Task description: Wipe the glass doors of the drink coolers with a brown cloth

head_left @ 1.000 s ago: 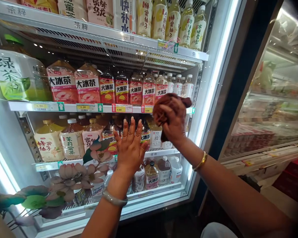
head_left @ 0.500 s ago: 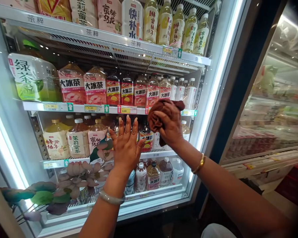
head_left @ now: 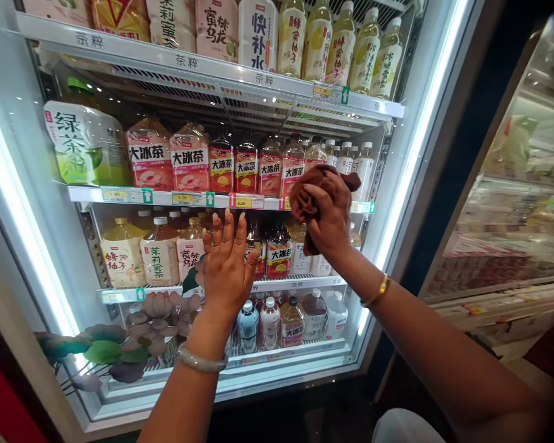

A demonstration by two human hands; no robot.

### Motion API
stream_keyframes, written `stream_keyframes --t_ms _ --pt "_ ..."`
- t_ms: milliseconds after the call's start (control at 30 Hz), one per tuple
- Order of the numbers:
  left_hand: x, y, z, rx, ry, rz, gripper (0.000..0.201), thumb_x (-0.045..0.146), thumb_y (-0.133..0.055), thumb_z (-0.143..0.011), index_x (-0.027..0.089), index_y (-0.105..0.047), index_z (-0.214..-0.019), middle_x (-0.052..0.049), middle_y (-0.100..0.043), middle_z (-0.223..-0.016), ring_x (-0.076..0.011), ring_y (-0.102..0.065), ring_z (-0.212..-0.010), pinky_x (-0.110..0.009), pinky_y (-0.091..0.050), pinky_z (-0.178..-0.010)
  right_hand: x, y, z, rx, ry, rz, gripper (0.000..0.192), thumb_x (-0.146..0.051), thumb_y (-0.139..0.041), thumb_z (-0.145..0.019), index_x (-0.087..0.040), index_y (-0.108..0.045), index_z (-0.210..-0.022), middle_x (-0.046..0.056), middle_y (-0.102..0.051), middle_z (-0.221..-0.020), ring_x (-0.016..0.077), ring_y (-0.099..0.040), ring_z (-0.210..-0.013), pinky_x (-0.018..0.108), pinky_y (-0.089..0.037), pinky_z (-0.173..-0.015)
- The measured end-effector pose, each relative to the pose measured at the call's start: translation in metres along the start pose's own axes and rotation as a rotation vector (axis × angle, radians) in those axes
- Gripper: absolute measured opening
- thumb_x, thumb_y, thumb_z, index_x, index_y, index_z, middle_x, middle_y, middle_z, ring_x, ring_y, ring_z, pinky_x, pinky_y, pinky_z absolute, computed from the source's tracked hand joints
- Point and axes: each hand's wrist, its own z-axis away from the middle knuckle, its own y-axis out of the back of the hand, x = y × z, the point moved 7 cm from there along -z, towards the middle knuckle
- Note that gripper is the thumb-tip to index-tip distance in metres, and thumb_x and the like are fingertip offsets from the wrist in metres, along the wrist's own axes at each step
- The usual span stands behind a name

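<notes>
My right hand (head_left: 330,215) is closed around a crumpled brown cloth (head_left: 306,200), held up against the glass door of a lit drinks cooler (head_left: 240,387). To its left, my left hand (head_left: 226,261) lies with fingers stretched upward and apart, palm toward the glass, holding nothing. Whether the palm presses on the glass I cannot tell. Behind the glass, the cloth overlaps the shelf edge (head_left: 161,198) and part of the row of red-labelled iced tea bottles (head_left: 247,169). A lotus-flower decal (head_left: 104,352) sits on the door's lower left.
Several bottles line the cooler's shelves, among them a large green tea bottle (head_left: 85,141) on the left. A bright light strip (head_left: 406,166) runs down the right inner side. Right of the dark frame (head_left: 461,147) stands another stocked cooler (head_left: 493,246), blurred.
The cooler has shifted right in view as the camera turned. My right hand and the cloth have moved slightly up and right; my left hand stays raised with its fingers a little closer together.
</notes>
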Motion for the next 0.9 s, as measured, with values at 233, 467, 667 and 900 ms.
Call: stream_keyframes --t_ms 233,467,667,900 --pt "-0.012 0.01 -0.001 0.0 0.04 -0.015 0.068 0.047 -0.038 -0.108 0.024 -0.017 -0.168 -0.008 -0.011 -0.176 -0.0258 0.0 -0.165 -0.053 -0.001 -0.135 -0.051 -0.014 0.058 -0.271 0.496 -0.128 0.038 -0.026 -0.066 -0.097 -0.039 -0.063 -0.133 0.002 -0.056 -0.146 0.0254 -0.052 -0.141 0.055 -0.049 -0.121" --pt "-0.019 0.014 0.0 0.002 0.042 -0.02 0.068 0.048 -0.038 -0.107 0.025 -0.017 -0.168 -0.006 -0.01 -0.176 -0.0233 0.003 -0.165 -0.052 0.001 -0.135 -0.012 -0.006 0.003 -0.116 0.13 -0.047 0.043 -0.025 -0.072 -0.09 -0.034 -0.064 -0.131 0.007 -0.044 -0.153 0.0329 -0.044 -0.146 0.058 -0.047 -0.121" --pt "-0.023 0.018 -0.003 0.009 0.061 -0.022 0.067 0.047 -0.037 -0.108 0.023 -0.019 -0.168 -0.009 -0.011 -0.176 -0.0228 0.005 -0.165 -0.052 0.005 -0.134 -0.082 -0.034 0.015 -0.18 0.498 -0.109 0.031 -0.027 -0.063 -0.098 -0.033 -0.064 -0.128 0.004 -0.053 -0.147 0.0242 -0.048 -0.144 0.05 -0.047 -0.123" --pt "-0.026 0.026 -0.002 0.032 0.07 -0.042 0.065 0.046 -0.037 -0.108 0.024 -0.02 -0.167 -0.007 -0.014 -0.175 -0.022 0.002 -0.165 -0.053 0.005 -0.134 -0.05 -0.008 0.051 -0.252 0.475 -0.086 0.03 -0.031 -0.066 -0.096 -0.035 -0.066 -0.126 0.004 -0.059 -0.141 0.0266 -0.055 -0.137 0.052 -0.051 -0.119"
